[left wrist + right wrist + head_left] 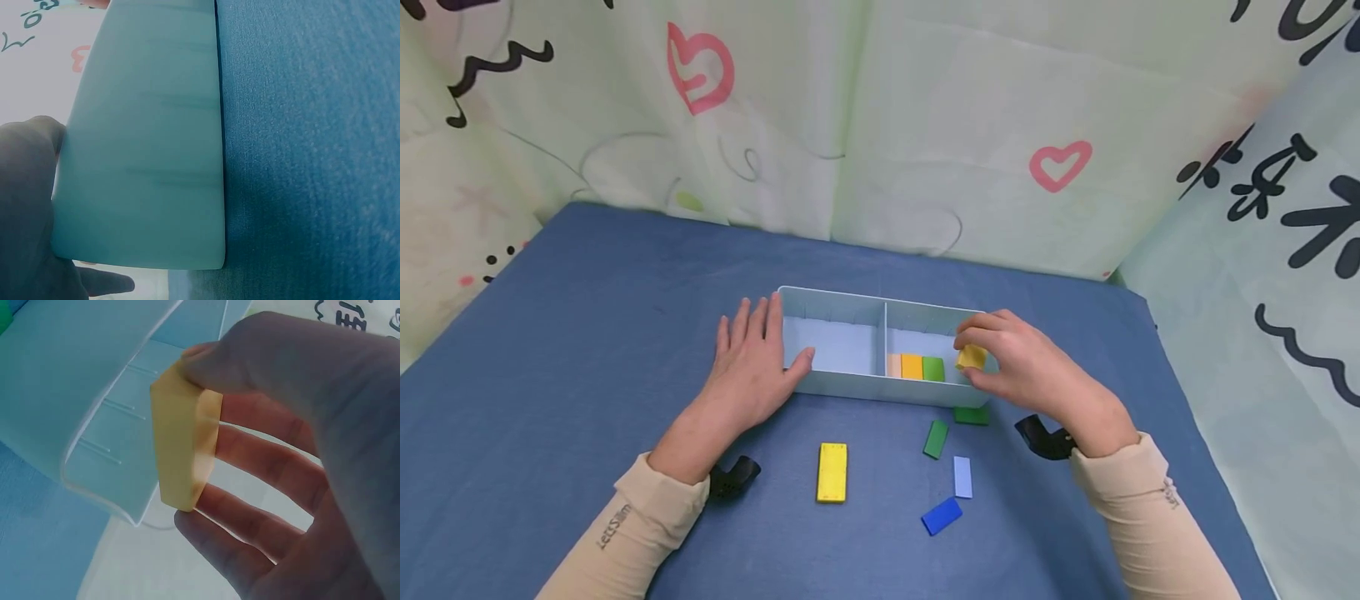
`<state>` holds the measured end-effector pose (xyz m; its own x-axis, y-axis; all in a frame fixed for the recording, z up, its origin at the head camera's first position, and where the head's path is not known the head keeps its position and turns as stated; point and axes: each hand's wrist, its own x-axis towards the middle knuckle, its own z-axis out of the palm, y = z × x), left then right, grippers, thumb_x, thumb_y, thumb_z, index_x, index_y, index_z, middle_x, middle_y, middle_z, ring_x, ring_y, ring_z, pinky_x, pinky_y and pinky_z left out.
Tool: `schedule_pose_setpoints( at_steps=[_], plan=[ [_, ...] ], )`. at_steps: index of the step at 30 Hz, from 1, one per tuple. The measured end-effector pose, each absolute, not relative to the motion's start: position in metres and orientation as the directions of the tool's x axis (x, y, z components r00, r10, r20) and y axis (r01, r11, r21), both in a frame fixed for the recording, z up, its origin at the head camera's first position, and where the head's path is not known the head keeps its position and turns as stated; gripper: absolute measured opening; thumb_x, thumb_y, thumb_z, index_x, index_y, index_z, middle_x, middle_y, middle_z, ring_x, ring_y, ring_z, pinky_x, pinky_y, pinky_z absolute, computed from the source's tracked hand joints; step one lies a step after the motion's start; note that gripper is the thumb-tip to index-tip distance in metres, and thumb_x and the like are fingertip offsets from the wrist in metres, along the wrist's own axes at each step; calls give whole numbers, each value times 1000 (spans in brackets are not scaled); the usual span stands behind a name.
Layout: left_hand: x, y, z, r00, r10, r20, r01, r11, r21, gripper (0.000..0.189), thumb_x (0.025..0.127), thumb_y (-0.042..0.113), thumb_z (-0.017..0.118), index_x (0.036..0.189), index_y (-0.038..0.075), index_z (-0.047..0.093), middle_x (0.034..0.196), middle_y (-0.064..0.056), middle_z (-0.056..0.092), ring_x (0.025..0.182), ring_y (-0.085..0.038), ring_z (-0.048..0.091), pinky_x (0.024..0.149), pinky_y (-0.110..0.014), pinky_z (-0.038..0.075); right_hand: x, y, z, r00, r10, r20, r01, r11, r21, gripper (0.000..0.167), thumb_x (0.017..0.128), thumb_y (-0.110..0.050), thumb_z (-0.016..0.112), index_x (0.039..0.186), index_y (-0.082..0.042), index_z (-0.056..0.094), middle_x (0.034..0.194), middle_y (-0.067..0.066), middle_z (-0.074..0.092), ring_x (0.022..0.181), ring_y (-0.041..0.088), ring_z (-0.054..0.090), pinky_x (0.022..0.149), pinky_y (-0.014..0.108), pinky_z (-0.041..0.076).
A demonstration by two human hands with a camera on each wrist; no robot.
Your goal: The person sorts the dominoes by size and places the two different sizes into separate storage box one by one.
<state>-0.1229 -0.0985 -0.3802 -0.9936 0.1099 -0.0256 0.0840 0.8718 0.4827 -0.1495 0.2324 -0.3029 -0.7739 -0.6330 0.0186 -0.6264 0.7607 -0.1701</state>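
Note:
A pale blue two-compartment box (842, 384) stands on the blue cloth. My left hand (747, 375) rests against its left end, fingers straight and thumb over the front rim; the left wrist view shows the box's outer wall (144, 137) beside that hand. Between thumb and fingers, my right hand (1030, 362) pinches a yellow block (175, 444) at the right end of the right compartment. Along that compartment's front wall, a pale pink block (893, 365), an orange block (912, 367) and a light green block (933, 369) stand side by side.
In front of the box lie a yellow block (832, 472), a dark green block (936, 439), another dark green block (972, 416) close to the front wall, a light blue block (962, 477) and a blue block (942, 517). A printed curtain (925, 108) hangs behind the table.

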Motion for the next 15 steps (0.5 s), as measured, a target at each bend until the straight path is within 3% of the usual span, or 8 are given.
schedule_pose_setpoints(
  at_steps=[15],
  plan=[
    [-124,-98,-381,-993,111,-35,80,875,477,88,100,50,45,159,3,1,164,-26,12,153,-44,1,121,-64,2,-166,225,-310,-803,-560,-205,-518,825,-224,32,87,-12,74,117,-6,69,131,13,57,111,31,58,89,44,54]
  ],
)
